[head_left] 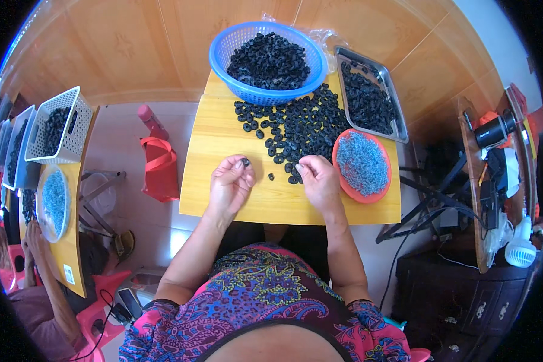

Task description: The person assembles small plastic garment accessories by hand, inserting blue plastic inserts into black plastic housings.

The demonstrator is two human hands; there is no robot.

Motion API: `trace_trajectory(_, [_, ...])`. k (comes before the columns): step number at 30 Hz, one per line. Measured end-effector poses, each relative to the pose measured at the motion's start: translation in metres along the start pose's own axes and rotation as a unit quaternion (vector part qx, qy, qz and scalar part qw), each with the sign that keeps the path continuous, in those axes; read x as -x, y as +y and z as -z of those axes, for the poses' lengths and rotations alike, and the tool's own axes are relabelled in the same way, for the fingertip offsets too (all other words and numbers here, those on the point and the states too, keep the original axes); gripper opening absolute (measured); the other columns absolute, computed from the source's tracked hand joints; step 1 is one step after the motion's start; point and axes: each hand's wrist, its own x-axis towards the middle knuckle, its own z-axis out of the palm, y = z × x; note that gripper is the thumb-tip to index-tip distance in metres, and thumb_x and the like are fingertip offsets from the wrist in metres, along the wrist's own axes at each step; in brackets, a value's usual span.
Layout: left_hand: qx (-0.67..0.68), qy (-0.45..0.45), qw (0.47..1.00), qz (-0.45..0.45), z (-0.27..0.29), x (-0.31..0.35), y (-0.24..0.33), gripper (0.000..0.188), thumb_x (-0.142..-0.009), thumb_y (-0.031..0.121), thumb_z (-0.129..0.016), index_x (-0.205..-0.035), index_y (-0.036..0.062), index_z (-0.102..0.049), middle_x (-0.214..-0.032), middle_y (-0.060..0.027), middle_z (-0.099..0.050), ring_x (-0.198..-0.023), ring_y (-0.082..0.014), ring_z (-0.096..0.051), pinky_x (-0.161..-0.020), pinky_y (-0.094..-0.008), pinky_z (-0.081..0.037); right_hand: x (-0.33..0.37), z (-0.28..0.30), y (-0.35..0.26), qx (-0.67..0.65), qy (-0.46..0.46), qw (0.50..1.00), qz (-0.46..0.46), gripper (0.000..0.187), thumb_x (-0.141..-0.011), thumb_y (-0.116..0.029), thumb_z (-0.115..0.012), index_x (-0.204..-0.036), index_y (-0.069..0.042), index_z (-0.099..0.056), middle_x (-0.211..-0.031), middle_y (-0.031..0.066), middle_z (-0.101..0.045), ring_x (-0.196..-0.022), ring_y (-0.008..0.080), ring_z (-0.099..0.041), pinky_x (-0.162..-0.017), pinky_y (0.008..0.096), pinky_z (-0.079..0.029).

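My left hand is raised over the yellow table, pinching a small black ring-like part between thumb and forefinger. My right hand is at the near edge of a spread of black ring-like parts, its thumb and forefinger pressed together. What those fingers hold, if anything, is too small to make out. Between the hands lies a single small black piece. Right beside my right hand is a red oval dish filled with small blue-grey pieces.
A blue basket heaped with black parts stands at the back, and a metal tray of black pieces lies back right. At left, a person's hands are at another table with a white basket. A red bag sits between the tables.
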Motion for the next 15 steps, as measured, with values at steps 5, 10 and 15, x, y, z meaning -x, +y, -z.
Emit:
trace_trajectory(5, [0.006,-0.006,1.000,0.001,-0.002,-0.001,0.001,0.011,-0.088,0.000,-0.052,-0.097,-0.0009,-0.057,-0.080,-0.0121,-0.062,-0.064,-0.0191,-0.058,-0.060,-0.0280,-0.049,0.006,-0.016,-0.007,0.169,-0.082,0.967,0.172,0.017,-0.072,0.001,-0.058,-0.088,-0.004,-0.065,-0.083,0.0099,-0.060,-0.080,0.0285,-0.056,-0.072,0.0369,-0.047])
trace_trajectory(10, [-0.006,-0.036,0.999,0.016,0.001,-0.001,0.000,0.016,-0.087,-0.001,-0.053,-0.102,-0.0009,-0.058,-0.084,-0.0123,-0.062,-0.067,-0.0190,-0.059,-0.063,-0.0276,-0.050,0.006,-0.040,-0.007,0.258,-0.146,0.933,0.207,0.013,-0.069,-0.003,-0.057,-0.080,-0.004,-0.064,-0.081,0.0094,-0.057,-0.082,0.0259,-0.054,-0.075,0.0352,-0.047])
trace_trajectory(15, [-0.023,-0.027,0.999,0.035,0.001,0.000,0.001,0.020,-0.087,0.000,-0.054,-0.106,-0.0009,-0.058,-0.085,-0.0123,-0.062,-0.068,-0.0187,-0.059,-0.064,-0.0271,-0.050,0.000,-0.039,-0.013,0.288,-0.202,0.918,0.182,0.007,-0.071,-0.004,-0.058,-0.077,-0.003,-0.061,-0.082,0.0129,-0.059,-0.083,0.0280,-0.056,-0.075,0.0369,-0.047])
